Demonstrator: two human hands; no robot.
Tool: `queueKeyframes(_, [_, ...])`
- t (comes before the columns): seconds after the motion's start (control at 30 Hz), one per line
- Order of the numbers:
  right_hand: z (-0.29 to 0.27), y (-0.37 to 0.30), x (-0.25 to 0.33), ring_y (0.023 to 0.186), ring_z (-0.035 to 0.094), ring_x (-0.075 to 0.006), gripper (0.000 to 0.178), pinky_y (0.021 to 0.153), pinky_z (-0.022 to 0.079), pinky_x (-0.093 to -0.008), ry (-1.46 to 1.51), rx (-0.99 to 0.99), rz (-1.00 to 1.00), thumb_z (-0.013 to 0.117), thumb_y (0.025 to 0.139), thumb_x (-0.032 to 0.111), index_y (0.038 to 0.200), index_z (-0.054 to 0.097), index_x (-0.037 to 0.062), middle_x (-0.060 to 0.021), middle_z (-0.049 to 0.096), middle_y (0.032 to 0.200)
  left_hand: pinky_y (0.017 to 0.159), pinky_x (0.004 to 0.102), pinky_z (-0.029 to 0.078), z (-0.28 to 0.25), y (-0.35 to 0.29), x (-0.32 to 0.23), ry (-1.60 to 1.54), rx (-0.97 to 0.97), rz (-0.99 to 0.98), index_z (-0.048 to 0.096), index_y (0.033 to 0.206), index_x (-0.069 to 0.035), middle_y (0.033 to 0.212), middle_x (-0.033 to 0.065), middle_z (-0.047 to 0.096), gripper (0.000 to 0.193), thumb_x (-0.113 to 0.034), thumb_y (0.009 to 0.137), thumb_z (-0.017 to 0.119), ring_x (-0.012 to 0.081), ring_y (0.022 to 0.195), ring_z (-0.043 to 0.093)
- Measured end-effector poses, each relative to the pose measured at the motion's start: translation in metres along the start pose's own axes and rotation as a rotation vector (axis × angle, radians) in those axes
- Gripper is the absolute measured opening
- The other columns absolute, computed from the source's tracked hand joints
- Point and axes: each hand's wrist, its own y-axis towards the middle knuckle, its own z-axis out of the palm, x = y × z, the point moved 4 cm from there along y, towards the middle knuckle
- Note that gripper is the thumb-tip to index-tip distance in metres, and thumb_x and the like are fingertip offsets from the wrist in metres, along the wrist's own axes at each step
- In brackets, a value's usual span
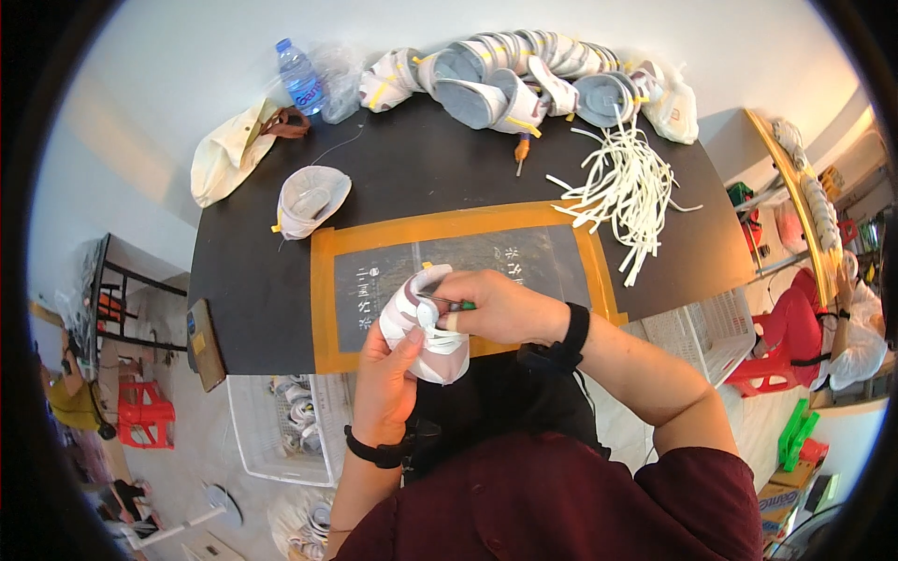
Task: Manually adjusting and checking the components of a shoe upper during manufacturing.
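Note:
My left hand (385, 383) grips a white and pale pink shoe upper (440, 363) from its left side, above the table's near edge. White lace crosses its front, and a yellow tab stands at its top. My right hand (500, 307) is closed at the upper's opening around a thin tool with a green handle (462, 306). The tool's tip is hidden at the upper. Beyond my left hand, another grey-lined shoe upper (313, 201) sits on the dark table (412, 159).
Stacked shoe uppers (468, 101) line the back, near an orange-handled tool (523, 150). White laces (625, 182) are piled at right. A water bottle (299, 77), cream cap (229, 159) and phone (205, 344) lie left. White crates (271, 421) stand below; a co-worker (847, 327) sits right.

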Motion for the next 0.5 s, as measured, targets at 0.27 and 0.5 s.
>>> queueKeyframes(0.27, [-0.001, 0.004, 0.014, 0.090, 0.063, -0.0348, 0.019, 0.077, 0.051, -0.0412, -0.409, -0.167, 0.091, 0.060, 0.075, 0.006, 0.093, 0.062, 0.0019, -0.0154, 0.064, 0.094, 0.102, 0.0374, 0.045, -0.009, 0.001, 0.002, 0.042, -0.052, -0.006, 0.051, 0.131, -0.003, 0.126, 0.0082, 0.061, 0.042, -0.003, 0.091, 0.065, 0.0197, 0.116, 0.059])
queueKeyframes(0.5, [-0.001, 0.003, 0.003, 0.090, 0.063, -0.0347, 0.019, 0.080, 0.051, -0.0412, -0.352, -0.239, 0.082, 0.059, 0.076, 0.005, 0.094, 0.063, 0.0030, -0.0170, 0.064, 0.096, 0.097, 0.0333, 0.048, -0.006, 0.001, 0.000, 0.033, -0.025, -0.022, 0.052, 0.130, -0.002, 0.121, 0.0070, 0.063, 0.043, -0.005, 0.090, 0.067, 0.0165, 0.110, 0.061])
